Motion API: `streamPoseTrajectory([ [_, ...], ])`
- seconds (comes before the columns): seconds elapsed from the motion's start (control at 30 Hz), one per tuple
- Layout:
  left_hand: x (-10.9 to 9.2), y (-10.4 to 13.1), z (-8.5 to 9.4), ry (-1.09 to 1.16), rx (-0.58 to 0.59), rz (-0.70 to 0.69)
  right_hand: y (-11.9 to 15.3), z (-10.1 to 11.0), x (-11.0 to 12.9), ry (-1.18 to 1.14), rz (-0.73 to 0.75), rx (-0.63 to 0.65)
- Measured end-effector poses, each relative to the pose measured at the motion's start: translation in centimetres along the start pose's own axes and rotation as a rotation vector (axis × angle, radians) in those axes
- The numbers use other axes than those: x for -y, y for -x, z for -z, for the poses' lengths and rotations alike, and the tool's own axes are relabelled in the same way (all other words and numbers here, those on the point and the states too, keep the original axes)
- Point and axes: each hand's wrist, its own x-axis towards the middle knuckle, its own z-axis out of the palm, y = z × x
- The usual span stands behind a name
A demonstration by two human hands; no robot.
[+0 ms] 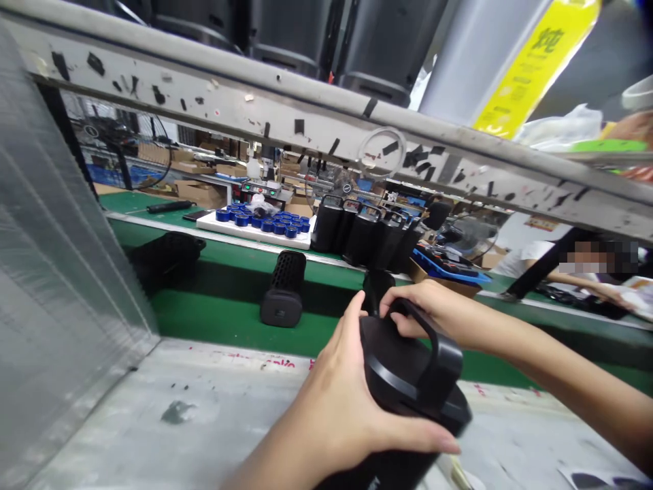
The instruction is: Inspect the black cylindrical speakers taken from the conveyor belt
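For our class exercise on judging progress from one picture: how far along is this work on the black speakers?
Done, it seems: a row of black speakers stands upright beyond the green belt. In hand: the left hand and right hand grip one speaker by body and handle. Left: two more speakers lie on the belt.

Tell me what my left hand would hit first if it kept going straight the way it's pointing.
Probably nothing new: the left hand points right, its fingers already pressed on the black speaker it grips. Past that body lies only bare grey worktop, though depth is hard to judge.
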Motion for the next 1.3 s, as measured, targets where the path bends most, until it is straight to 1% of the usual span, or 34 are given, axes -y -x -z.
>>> streamPoseTrajectory([
  [0.13, 0.1, -0.1, -0.3, -0.006, -0.004, 0.001, 0.2, 0.0, 0.4, 0.002, 0.025, -0.034],
  [0.23, 0.6, -0.5, 0.3, 0.050, 0.030, -0.048, 0.6, -0.1, 0.2, -0.008, 0.008, -0.102],
  [0.27, 0.8, -0.7, 0.7, 0.094, 0.057, -0.061, 0.9, -0.4, -0.2, -0.058, -0.015, -0.128],
  [0.3, 1.0, -1.0, 1.2, 0.141, 0.091, -0.067, 1.2, -1.1, -0.7, -0.163, -0.052, -0.156],
  [0.33, 1.1, -1.3, 1.7, 0.185, 0.118, -0.070, 1.6, -2.2, -1.3, -0.325, -0.095, -0.191],
  [0.37, 1.2, -1.6, 2.3, 0.221, 0.134, -0.074, 2.1, -3.7, -2.0, -0.527, -0.131, -0.225],
  [0.4, 1.3, -1.9, 2.8, 0.251, 0.136, -0.083, 2.6, -5.8, -2.6, -0.749, -0.157, -0.258],
  [0.43, 1.4, -2.3, 3.2, 0.274, 0.123, -0.093, 3.0, -8.2, -3.1, -0.942, -0.158, -0.296],
  [0.47, 1.5, -2.5, 3.4, 0.290, 0.093, -0.104, 3.2, -10.9, -3.2, -1.033, -0.103, -0.326],
  [0.5, 1.6, -2.7, 3.6, 0.301, 0.050, -0.110, 3.4, -13.8, -3.0, -1.045, -0.039, -0.371],
  [0.53, 1.6, -2.9, 3.6, 0.307, 0.004, -0.110, 3.3, -16.6, -2.4, -1.051, -0.013, -0.400],
  [0.57, 1.6, -2.9, 3.4, 0.305, -0.042, -0.110, 3.1, -19.1, -1.5, -1.097, 0.004, -0.397],
  [0.6, 1.5, -2.8, 3.3, 0.293, -0.086, -0.112, 2.7, -21.2, -0.4, -1.154, 0.040, -0.447],
  [0.63, 1.3, -2.6, 3.0, 0.274, -0.121, -0.118, 2.3, -22.7, 0.7, -1.221, 0.071, -0.469],
  [0.67, 1.0, -2.3, 2.8, 0.261, -0.143, -0.127, 1.8, -23.8, 1.6, -1.239, 0.091, -0.529],
  [0.7, 0.7, -1.9, 2.5, 0.259, -0.155, -0.134, 1.3, -24.4, 2.3, -1.230, 0.100, -0.599],
  [0.77, -0.2, -1.0, 2.1, 0.282, -0.138, -0.154, 0.8, -24.5, 2.7, -1.135, 0.068, -0.716],
  [0.8, -0.6, -0.6, 1.9, 0.308, -0.101, -0.171, 0.9, -24.3, 2.5, -1.076, 0.031, -0.754],
  [0.87, -1.0, -0.1, 1.3, 0.344, -0.029, -0.200, 1.3, -24.0, 1.6, -0.989, -0.042, -0.788],
  [0.9, -1.0, -0.1, 0.9, 0.338, -0.032, -0.192, 1.7, -24.0, 1.1, -0.967, -0.069, -0.800],
  [1.0, -0.6, -0.2, -0.6, 0.297, -0.114, -0.103, 3.1, -24.3, 0.5, -1.032, -0.129, -0.821],
  [1.03, -0.4, -0.2, -1.0, 0.305, -0.095, -0.090, 3.6, -24.3, 0.5, -1.071, -0.154, -0.819],
  [1.07, -0.2, -0.1, -1.3, 0.311, -0.047, -0.095, 4.4, -24.1, 0.7, -1.107, -0.186, -0.819],
  [1.1, -0.1, 0.1, -1.4, 0.297, 0.004, -0.114, 5.3, -23.6, 0.8, -1.131, -0.214, -0.822],
  [1.13, -0.1, 0.3, -1.3, 0.252, 0.029, -0.142, 6.4, -22.9, 1.0, -1.142, -0.224, -0.828],
  [1.17, -0.2, 0.5, -1.0, 0.183, 0.014, -0.168, 7.7, -21.9, 1.1, -1.155, -0.231, -0.833],
  [1.23, -0.4, 1.0, 0.0, 0.035, -0.092, -0.213, 10.3, -19.5, 1.1, -1.206, -0.213, -0.818],
  [1.27, -0.5, 1.1, 0.7, -0.012, -0.143, -0.231, 11.3, -18.1, 0.8, -1.263, -0.266, -0.795],
  [1.3, -0.7, 1.2, 1.3, -0.033, -0.182, -0.243, 12.0, -16.8, 0.2, -1.284, -0.362, -0.807],
])
